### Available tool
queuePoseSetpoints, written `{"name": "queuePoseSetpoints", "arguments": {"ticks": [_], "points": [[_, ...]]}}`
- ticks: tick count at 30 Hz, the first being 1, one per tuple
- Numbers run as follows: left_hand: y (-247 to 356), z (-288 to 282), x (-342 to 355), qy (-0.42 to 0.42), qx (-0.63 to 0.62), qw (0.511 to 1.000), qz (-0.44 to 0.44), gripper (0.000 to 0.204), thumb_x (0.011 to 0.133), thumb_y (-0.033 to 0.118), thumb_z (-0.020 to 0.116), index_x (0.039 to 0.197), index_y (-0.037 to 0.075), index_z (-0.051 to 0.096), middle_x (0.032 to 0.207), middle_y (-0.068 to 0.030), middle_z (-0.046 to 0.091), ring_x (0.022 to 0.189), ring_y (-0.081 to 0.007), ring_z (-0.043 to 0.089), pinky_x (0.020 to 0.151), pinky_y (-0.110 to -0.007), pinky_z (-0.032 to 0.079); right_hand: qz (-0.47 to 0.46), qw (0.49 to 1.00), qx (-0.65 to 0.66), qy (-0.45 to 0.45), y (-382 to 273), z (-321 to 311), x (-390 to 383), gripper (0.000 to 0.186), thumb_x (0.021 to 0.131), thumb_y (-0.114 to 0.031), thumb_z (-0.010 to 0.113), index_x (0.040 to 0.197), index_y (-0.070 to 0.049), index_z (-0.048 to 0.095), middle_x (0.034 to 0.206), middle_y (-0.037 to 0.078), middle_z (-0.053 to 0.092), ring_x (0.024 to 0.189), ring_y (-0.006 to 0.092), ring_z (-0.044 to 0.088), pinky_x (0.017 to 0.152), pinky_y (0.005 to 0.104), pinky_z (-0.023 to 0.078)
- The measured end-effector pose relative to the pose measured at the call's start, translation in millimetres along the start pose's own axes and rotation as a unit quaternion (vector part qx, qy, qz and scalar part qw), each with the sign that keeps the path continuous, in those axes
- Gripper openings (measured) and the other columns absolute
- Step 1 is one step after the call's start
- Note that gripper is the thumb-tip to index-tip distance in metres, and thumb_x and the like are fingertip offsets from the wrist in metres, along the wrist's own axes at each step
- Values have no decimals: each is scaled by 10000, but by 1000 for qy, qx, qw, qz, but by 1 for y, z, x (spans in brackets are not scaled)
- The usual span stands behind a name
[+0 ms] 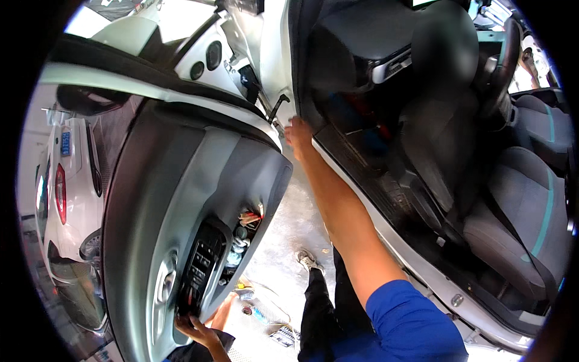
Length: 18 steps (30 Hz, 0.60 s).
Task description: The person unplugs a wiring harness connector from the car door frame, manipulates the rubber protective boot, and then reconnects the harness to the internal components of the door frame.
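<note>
My right hand (298,137) reaches to the car's front door pillar (274,66), just below a black door-check arm (277,107). Its fingers are curled in at the pillar edge; what they hold, if anything, is hidden. The grey car door (199,157) stands swung out on the left. My left hand (196,330) lies at the near end of the door's black switch panel (202,262), fingers bent over the armrest. Beside that panel, the door pocket (256,226) is filled with small items.
The door sill (386,232) runs along the right, with the grey front seat (512,229) and steering wheel (509,54) beyond. Tools lie on the floor (271,317) below the door. Bare skin and dark cloth (226,341), apparently another person's, show there. A white car (69,175) stands at far left.
</note>
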<state>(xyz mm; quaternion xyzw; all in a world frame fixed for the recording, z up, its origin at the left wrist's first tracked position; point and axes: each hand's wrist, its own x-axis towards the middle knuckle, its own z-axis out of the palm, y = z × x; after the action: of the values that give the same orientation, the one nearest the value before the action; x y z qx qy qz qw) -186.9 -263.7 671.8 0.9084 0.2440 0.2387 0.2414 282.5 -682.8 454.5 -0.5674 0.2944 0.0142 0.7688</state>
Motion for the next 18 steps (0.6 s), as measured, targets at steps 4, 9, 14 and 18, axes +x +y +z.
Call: {"name": "queuePoseSetpoints", "arguments": {"ticks": [4,9,14,18], "points": [[15,-5,-23,-42,-29,998,-36,577,1010,228,510,1442,-73,274,1414,-256,436,1219,-352,531,1085,-443,369,76,982,169,-16,-22,52,41,451,999,-448,353,1227,-124,568,990,58,649,906,170,597,763,366,461],[33,7,-26,-25,12,999,-38,591,1004,250,519,1429,-82,276,1377,-257,452,1175,-349,542,1038,-437,389,95,943,312,-69,-38,82,51,490,1020,-531,353,982,-77,533,839,134,634,693,249,611,638,397,512],[42,10,-21,-24,31,998,-45,606,998,271,528,1415,-91,278,1341,-257,468,1131,-345,553,992,-430,409,122,936,319,-83,-25,110,74,621,985,-634,341,879,-47,513,722,131,580,587,280,555,583,394,484],[46,14,-22,-18,37,998,-50,620,993,288,535,1405,-98,280,1312,-257,481,1096,-342,562,954,-425,425,100,950,283,-89,-19,129,76,648,991,-633,317,901,-31,538,706,129,577,598,271,551,574,385,472]]}}
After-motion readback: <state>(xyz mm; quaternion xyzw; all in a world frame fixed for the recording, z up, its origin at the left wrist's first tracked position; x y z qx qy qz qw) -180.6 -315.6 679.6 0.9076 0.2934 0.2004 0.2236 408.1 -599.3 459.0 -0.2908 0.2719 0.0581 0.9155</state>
